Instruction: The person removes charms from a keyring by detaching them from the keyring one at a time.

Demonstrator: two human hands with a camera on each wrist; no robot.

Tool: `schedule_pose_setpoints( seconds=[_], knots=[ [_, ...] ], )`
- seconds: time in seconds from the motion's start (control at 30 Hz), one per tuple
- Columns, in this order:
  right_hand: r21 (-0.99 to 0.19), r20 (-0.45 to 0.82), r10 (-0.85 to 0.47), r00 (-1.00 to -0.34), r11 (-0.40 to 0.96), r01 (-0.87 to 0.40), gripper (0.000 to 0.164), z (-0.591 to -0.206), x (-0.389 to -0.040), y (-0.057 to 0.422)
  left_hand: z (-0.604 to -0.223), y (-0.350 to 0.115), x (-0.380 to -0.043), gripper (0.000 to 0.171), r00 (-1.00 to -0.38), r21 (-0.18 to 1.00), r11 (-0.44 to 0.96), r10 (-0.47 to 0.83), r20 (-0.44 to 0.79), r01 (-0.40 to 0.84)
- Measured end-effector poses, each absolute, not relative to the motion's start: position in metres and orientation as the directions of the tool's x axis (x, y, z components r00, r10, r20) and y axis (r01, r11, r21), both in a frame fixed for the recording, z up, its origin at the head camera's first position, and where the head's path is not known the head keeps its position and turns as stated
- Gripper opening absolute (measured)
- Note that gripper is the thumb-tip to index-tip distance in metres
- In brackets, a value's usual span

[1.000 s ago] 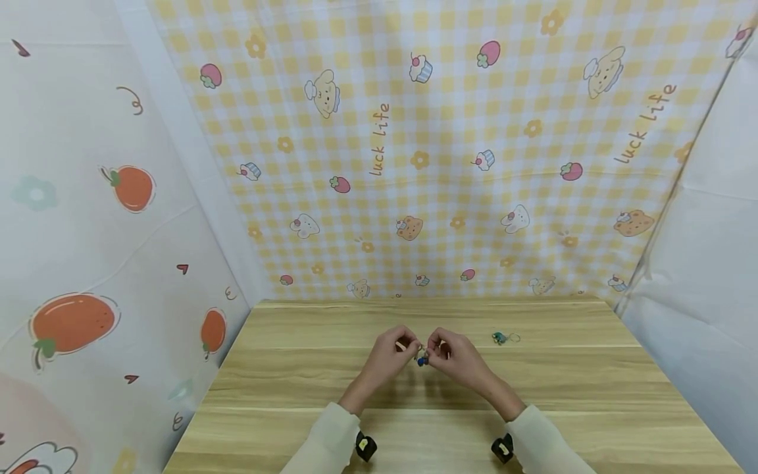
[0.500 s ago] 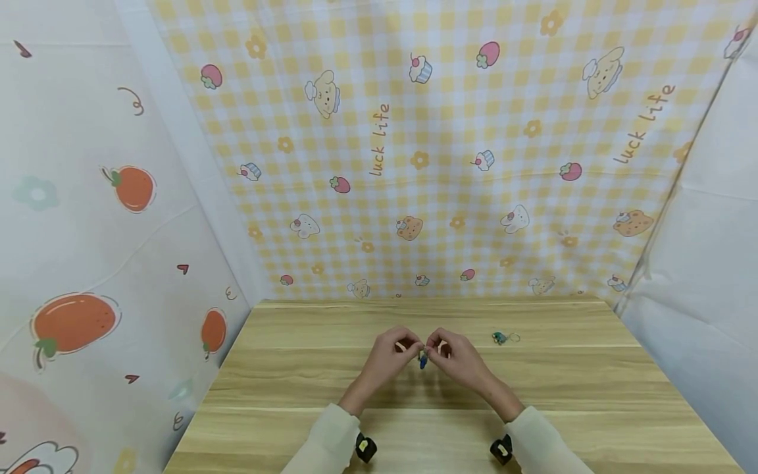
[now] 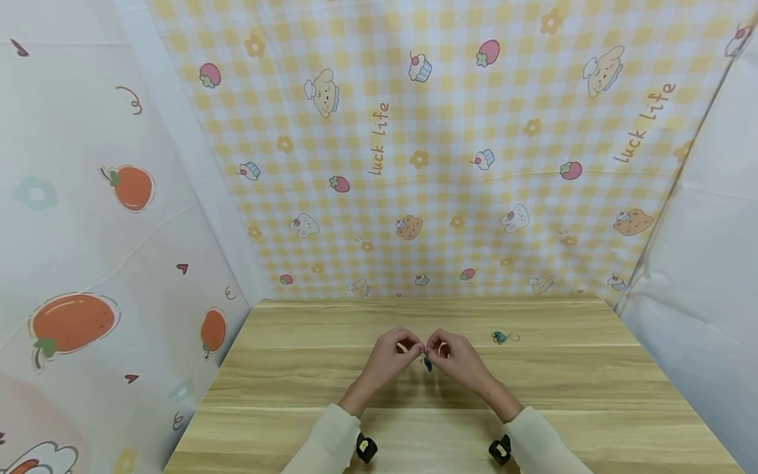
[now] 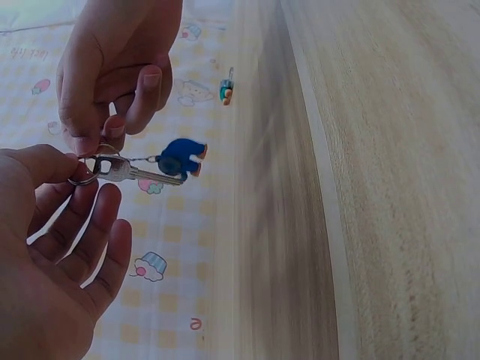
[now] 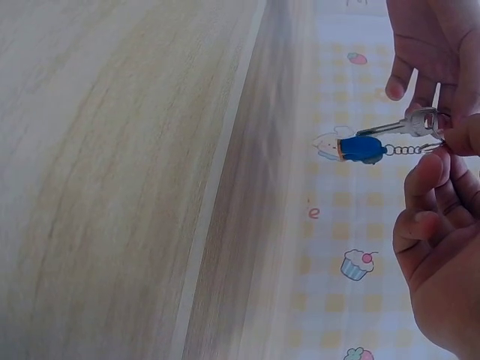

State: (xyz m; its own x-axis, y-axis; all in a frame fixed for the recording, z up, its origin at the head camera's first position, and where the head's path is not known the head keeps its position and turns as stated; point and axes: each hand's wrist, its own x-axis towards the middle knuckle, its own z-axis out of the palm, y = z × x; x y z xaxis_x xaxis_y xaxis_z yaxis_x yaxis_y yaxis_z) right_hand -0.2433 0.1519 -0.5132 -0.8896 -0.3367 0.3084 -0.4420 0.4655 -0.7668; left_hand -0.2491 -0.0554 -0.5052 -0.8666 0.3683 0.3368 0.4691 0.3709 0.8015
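Note:
In front of me both hands meet over the table, fingertips almost touching. My left hand (image 3: 393, 352) pinches a metal key ring (image 4: 84, 178) between thumb and forefinger, its other fingers loosely bent. On that side hangs a silver key (image 4: 114, 169), pointing down. My right hand (image 3: 457, 355) pinches the ring at the top of a short chain (image 5: 407, 150). From this chain dangles a blue animal-shaped charm (image 5: 361, 148) with orange ends, close beside the key. Fingertips hide part of the rings where they come together.
Further back on the wooden table (image 3: 308, 382), right of the hands, lies another keychain with a green charm (image 3: 499, 338) and a thin ring. A yellow checked cloth (image 3: 450, 197) hangs behind the table's far edge. White sheets (image 3: 699, 263) stand at the sides.
The blue charm has swung a little to the right and turned beneath the fingers. Both hands' fingertips have drawn closer together; the arms stay nearly in place.

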Motion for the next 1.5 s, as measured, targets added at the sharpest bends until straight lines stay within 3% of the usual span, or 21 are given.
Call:
schedule_pose_setpoints(
  seconds=[0.5,1.0,1.23,1.5],
  knots=[
    [-0.780,0.366,-0.384,-0.848,0.371,-0.504,0.017,-0.5203,-0.2441,0.1569,-0.5043,-0.0559,-0.2483,0.009,-0.879,0.806,0.386,0.356,0.318,0.449],
    [-0.821,0.296,-0.375,-0.879,0.371,-0.434,0.005,-0.5179,-0.2428,0.1607,-0.5048,-0.0556,-0.2498,0.010,-0.881,0.820,0.360,0.339,0.330,0.445],
    [-0.855,0.244,-0.383,-0.891,0.347,-0.384,0.016,-0.5132,-0.2421,0.1584,-0.5034,-0.0545,-0.2486,0.011,-0.878,0.820,0.356,0.349,0.328,0.447],
    [-0.852,0.246,-0.359,-0.900,0.362,-0.377,0.008,-0.5137,-0.2426,0.1569,-0.5023,-0.0519,-0.2481,0.009,-0.873,0.821,0.349,0.361,0.328,0.453]
  ],
)
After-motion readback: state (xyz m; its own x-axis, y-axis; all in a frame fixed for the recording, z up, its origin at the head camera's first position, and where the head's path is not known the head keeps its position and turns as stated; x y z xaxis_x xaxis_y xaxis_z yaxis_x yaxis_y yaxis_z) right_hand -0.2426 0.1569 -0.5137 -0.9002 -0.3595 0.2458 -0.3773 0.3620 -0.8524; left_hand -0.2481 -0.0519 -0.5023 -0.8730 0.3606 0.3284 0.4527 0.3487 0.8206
